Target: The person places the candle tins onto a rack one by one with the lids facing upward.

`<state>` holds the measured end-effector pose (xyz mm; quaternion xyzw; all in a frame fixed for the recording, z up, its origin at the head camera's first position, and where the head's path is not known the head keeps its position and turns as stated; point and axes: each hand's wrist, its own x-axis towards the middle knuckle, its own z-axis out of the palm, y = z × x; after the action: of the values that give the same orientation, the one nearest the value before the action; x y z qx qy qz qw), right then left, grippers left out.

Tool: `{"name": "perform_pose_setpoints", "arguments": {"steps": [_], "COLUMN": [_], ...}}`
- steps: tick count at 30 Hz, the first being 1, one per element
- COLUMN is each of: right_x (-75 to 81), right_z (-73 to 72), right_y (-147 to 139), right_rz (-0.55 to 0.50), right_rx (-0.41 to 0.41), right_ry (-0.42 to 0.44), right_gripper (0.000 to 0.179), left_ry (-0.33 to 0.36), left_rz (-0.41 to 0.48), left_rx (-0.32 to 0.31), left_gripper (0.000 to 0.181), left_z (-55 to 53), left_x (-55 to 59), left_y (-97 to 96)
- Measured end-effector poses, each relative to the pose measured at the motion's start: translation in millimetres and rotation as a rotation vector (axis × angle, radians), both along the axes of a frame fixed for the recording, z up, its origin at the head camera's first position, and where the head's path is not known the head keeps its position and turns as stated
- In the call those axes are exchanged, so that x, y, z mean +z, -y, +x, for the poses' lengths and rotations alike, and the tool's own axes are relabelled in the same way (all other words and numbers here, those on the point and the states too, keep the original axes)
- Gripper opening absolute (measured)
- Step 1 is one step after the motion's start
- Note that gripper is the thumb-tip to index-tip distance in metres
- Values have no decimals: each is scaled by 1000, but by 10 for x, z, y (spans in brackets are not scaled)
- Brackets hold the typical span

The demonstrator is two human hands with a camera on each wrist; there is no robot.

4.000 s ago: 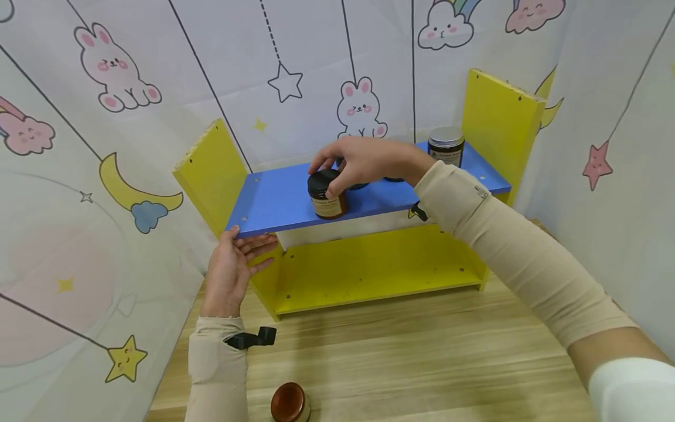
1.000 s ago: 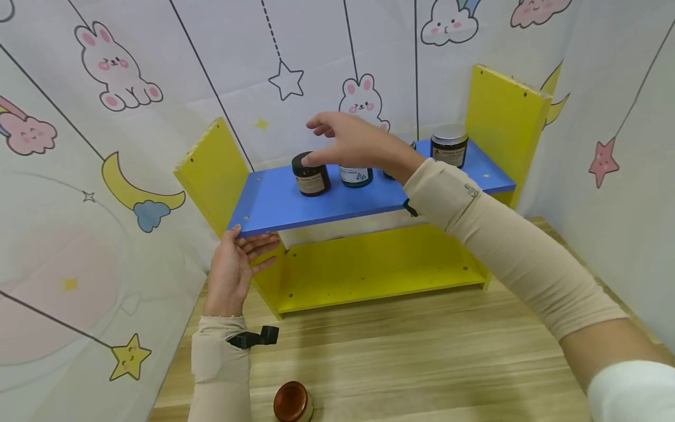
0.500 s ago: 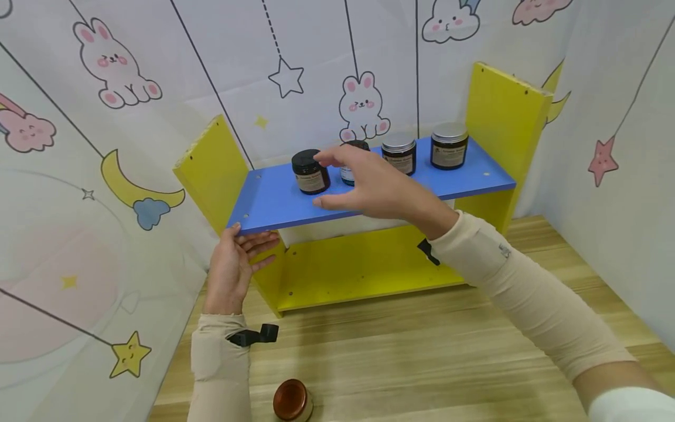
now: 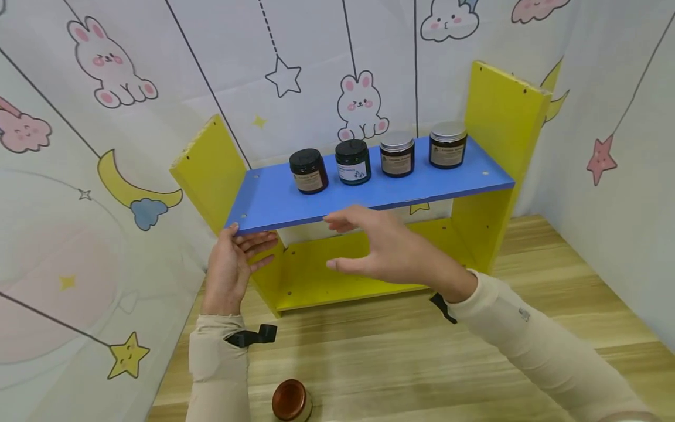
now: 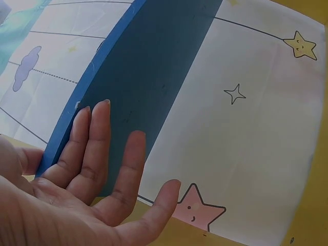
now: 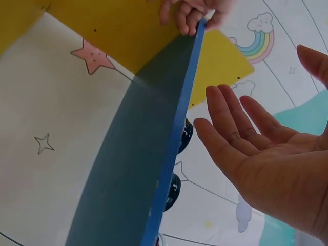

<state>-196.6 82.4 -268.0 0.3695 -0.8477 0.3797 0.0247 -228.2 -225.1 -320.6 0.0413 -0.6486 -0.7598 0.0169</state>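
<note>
My left hand [image 4: 232, 266] holds the front left corner of the blue shelf board [image 4: 379, 196], thumb on the upper side and fingers underneath. In the left wrist view, two fingers of the left hand [image 5: 97, 179] lie along the board's underside. My right hand [image 4: 385, 246] hangs in front of the board's edge, thumb and fingers apart, holding nothing. On the board stand a black-lidded brown jar [image 4: 309, 172], a black-lidded green jar [image 4: 353, 164] with a white label, a silver-lidded jar [image 4: 397, 155] and another silver-lidded jar [image 4: 447, 146], all upright in a row.
Yellow side panels, left [image 4: 208, 170] and right [image 4: 506, 117], rise above the board's ends. A yellow bottom shelf [image 4: 337, 266] lies below. One jar with a reddish-brown top [image 4: 290, 400] stands on the wood-grain surface [image 4: 422, 363] near me. A printed curtain hangs behind.
The right hand has let go of the black-lidded brown jar, which now stands farther back on the board, and has drawn back and down in front of the shelf. The left hand stays put.
</note>
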Motion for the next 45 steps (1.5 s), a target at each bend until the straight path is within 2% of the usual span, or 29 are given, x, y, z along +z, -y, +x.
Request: {"name": "perform_pose_setpoints", "arguments": {"steps": [4,15,24,38,45], "right_x": [-153,-565,-951,-1383,-1522], "right_z": [74,227,292,345,363], "right_y": [-17,-27,32,107,166], "right_rz": [2,7,-74,-93,-93], "right_rx": [9,13,21,6,20], "right_ry": [27,199,327,421,518], "right_gripper": [63,66,62,59,61], "left_ry": [-6,-11,-20,-11,-12], "left_rz": [9,7,-7,2,-2], "left_rx": [-1,-6,-11,-6,0], "left_gripper": [57,57,54,55,54], "left_z": [1,6,7,3,4], "left_x": [6,9,-2,9,9], "left_y": [5,1,6,3,-3]}}
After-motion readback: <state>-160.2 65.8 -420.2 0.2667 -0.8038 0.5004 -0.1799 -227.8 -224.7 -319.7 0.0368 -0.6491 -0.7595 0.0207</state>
